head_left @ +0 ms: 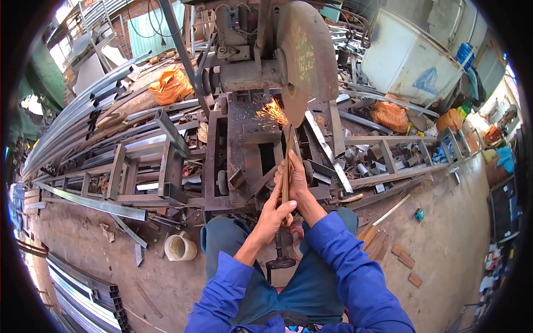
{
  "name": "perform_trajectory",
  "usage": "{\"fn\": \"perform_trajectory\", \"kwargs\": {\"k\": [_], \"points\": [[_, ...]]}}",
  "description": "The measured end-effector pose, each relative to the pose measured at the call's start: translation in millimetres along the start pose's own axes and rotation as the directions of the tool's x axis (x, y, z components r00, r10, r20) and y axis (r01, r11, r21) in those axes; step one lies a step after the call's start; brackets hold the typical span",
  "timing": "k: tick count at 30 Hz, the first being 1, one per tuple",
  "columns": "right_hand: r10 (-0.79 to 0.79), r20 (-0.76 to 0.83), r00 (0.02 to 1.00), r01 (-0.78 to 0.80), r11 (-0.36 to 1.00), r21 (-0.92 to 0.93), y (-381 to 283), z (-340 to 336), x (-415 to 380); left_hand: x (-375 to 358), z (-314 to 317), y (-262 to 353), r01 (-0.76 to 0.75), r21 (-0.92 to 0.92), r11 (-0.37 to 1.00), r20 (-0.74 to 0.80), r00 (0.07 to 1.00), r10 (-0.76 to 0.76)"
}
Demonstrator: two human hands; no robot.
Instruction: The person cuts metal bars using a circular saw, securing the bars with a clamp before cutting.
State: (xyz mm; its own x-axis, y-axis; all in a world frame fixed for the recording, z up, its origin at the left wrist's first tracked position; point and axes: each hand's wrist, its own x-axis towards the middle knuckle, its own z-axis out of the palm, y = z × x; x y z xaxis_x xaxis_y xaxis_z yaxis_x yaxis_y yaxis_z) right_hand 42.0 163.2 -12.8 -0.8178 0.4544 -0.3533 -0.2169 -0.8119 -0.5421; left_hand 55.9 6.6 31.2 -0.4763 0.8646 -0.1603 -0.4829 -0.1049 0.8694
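A long, narrow metal strip (287,161) points away from me, its far tip against the cutting disc (295,105) of a large cut-off saw. Orange sparks (273,112) spray to the left from the contact. My right hand (298,178) is closed around the strip's middle, nearer the disc. Lower down, my left hand (269,216) grips the near end, its thumb across the strip. The hands partly hide the strip, and its exact kind cannot be made out. A worn metal guard (313,55) covers the upper disc.
Below my hands a screw handwheel (280,263) sticks out between my knees. Metal frames (141,161) and long steel profiles stand left; another frame (388,158) holds offcuts at right. A white bucket (180,247) and wooden pieces (408,258) are on the floor.
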Motion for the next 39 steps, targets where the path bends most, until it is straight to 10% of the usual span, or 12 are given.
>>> {"fn": "perform_trajectory", "kwargs": {"k": [9,12,14,17,24,29,39], "points": [[0.074,-0.096,0.993,-0.099,0.951,-0.291,-5.4,-19.7,-12.3,-15.5,-19.3,-5.6,0.043,0.115,0.992,-0.074,0.997,-0.034],[0.172,0.063,0.983,-0.158,0.969,-0.188,1.0,-20.1,-7.1,-28.4,-24.8,-13.6,-0.043,0.681,0.731,-0.161,0.965,0.207],[0.274,0.107,0.956,-0.255,0.953,-0.161,-3.9,-14.7,-8.8,-30.7,-21.9,-22.6,-0.197,0.654,0.73,-0.126,0.924,0.362],[0.18,0.261,0.948,-0.14,0.976,-0.164,-8.6,8.7,-15.7,-34.7,-8.5,-13.9,-0.146,-0.019,0.989,-0.204,0.969,0.139],[-0.04,0.262,0.964,0.079,0.987,-0.139,-21.6,20.0,-19.4,-23.6,-12.5,1.5,-0.235,0.255,0.938,-0.073,0.963,0.261],[-0.104,0.133,0.986,0.126,0.976,-0.176,-15.7,6.9,-5.2,-20.2,-2.9,6.1,-0.296,0.722,0.625,0.034,0.918,0.395],[0.009,0.085,0.996,-0.001,0.995,-0.096,-2.2,-14.5,4.8,-16.5,1.4,15.7,-0.163,0.808,0.566,-0.022,0.952,0.305]]}}
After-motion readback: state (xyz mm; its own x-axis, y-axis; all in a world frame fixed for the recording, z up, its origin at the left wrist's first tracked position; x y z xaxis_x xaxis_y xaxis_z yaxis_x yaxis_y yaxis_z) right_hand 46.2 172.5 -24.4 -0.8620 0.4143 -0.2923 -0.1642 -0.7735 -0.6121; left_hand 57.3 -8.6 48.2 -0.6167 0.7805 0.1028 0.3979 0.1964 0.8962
